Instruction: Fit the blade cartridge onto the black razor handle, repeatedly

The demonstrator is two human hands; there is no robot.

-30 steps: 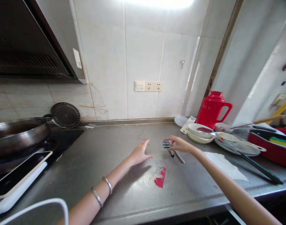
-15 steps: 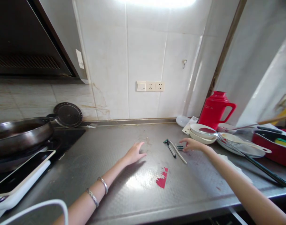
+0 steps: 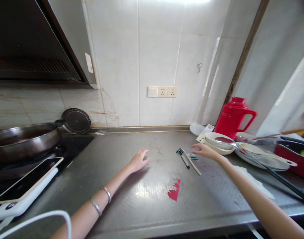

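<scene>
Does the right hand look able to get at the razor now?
Probably yes. The right hand looks open and empty. The pale stick and small dark pieces lie between it and the razor, but low on the counter, so they should hardly block.

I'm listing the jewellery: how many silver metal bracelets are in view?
2. The smooth silver bracelet is nearer the left hand; the patterned silver bracelet is farther up the same forearm.

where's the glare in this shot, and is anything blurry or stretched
Head view: glare on the steel countertop beside the red patch; blown-out light at the top edge; soft shadow by the left hand; red pot at right looks blurred and stretched.
</scene>
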